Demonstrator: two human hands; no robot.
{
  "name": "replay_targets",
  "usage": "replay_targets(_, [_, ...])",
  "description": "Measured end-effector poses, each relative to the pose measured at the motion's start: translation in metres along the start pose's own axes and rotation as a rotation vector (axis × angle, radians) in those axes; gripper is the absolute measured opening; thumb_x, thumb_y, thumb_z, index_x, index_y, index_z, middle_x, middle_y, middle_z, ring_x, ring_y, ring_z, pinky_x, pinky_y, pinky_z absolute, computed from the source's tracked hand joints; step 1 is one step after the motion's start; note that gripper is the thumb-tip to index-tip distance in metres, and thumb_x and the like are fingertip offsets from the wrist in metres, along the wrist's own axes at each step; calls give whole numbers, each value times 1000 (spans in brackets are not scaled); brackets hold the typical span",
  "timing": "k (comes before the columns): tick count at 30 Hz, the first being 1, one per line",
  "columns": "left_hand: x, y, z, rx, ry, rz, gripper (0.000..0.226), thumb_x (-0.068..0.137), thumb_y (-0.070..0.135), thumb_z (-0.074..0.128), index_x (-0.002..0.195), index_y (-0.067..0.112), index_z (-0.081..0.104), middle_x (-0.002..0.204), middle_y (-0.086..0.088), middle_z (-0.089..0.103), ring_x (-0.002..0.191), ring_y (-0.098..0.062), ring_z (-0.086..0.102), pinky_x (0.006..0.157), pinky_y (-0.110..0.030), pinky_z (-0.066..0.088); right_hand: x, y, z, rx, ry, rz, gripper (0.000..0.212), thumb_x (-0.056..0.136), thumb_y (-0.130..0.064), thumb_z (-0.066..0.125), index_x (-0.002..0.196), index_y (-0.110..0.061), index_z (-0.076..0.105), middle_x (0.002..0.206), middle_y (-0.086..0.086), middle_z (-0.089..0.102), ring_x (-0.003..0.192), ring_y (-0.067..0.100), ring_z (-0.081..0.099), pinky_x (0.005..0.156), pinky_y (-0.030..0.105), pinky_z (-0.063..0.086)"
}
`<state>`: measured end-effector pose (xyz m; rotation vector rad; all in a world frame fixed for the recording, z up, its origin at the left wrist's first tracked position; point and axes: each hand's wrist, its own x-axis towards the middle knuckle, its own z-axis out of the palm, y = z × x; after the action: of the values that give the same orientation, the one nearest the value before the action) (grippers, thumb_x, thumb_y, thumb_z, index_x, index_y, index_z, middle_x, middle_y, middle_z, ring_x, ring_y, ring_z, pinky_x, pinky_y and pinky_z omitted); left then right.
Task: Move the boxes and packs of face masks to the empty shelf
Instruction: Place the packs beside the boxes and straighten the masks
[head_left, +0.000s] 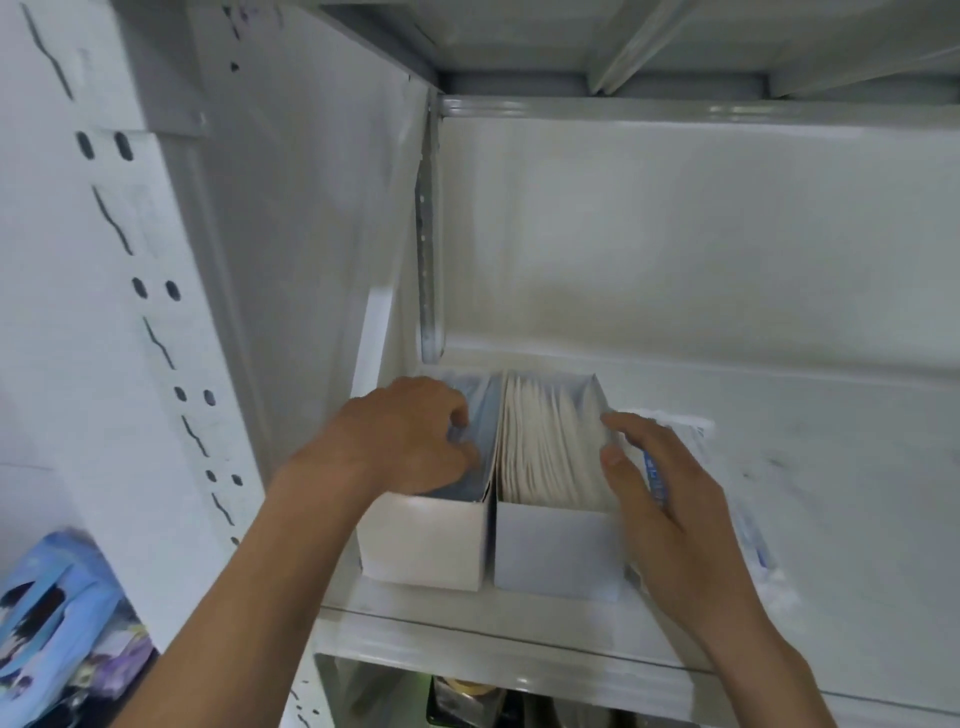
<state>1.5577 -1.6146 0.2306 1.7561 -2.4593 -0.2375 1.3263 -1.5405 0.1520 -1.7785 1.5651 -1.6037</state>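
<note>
Two open white boxes sit side by side at the left end of the white shelf (831, 467). The left hand (410, 436) curls closed over the left box (426, 540). The right hand (670, 499) lies open, fingers on the right box (556, 551) of white masks, above a clear pack (727, 499) lying just beside it

A white metal shelving unit (675, 234) fills the view, its back panel glossy and lit softly from the front. A grey perforated upright (428, 234) stands in the back left corner. At left a white post (119, 260) carries pairs of oval slots. Grey braces (623, 47) cross the board above. Dark clutter (467, 701) shows below.
</note>
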Motion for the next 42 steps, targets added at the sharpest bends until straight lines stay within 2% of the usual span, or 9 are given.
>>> replay_targets(5, [14,11,-6,202,-104,-46,67,70,78,53,116,30,59,112,5,61,94,-19,59,76,-36,41,-7,4,15,-32,-38,35,34,98,-48,42,128,-40,58,131,-26,56,128,-2,44,106,25,33])
replay_targets(10, [19,14,-3,204,50,-29,47,70,51,78,71,25,38,82,0,52,67,-17,52,60,-33,39,-4,0,13,-102,-61,-29,34,98,-42,41,125,-37,62,130,-24,56,129,2,44,103,11,27])
replay_targets(15, [16,4,3,9,184,-61,30,77,25,75,82,19,46,86,-3,50,72,-21,54,60,-32,44,3,-7,8,-242,-116,-120,38,97,-46,41,122,-32,66,133,-21,53,132,2,39,106,7,17])
replay_targets(18, [13,-6,-2,-137,235,-51,25,81,29,72,91,18,52,88,-3,54,74,-20,56,64,-35,50,10,-12,6,-268,-221,-156,38,97,-49,43,125,-36,64,139,-23,49,136,1,36,112,22,24])
replay_targets(21, [6,-5,1,-63,183,0,58,89,39,65,140,27,39,125,-3,55,106,-28,60,88,-41,53,16,-17,6,-315,-352,-198,37,99,-49,43,127,-37,64,141,-23,50,136,-1,34,117,32,25])
replay_targets(23, [1,-3,7,6,315,115,61,94,37,60,148,30,33,141,-2,49,120,-28,56,92,-42,50,18,-19,7,-362,-387,-235,32,101,-43,45,123,-36,66,134,-21,56,130,-1,42,117,41,27])
replay_targets(27, [-5,0,16,-186,242,374,33,100,22,57,133,24,61,128,3,62,117,-17,58,99,-41,50,25,-27,4,-458,-313,-280,24,96,-35,47,102,-31,70,106,-19,67,102,10,58,99,44,41])
replay_targets(36, [2,-2,18,14,264,183,33,95,43,57,123,26,59,123,5,52,104,-17,54,80,-34,47,53,-45,15,-781,-317,-31,56,83,-69,51,118,-26,61,114,-6,58,106,21,53,86,38,43])
replay_targets(42, [11,-1,13,91,202,164,25,87,55,59,95,31,58,86,13,51,81,-15,52,69,-33,36,61,-52,32,-918,-504,79,50,81,-61,53,116,-25,56,115,1,60,106,25,51,85,40,39])
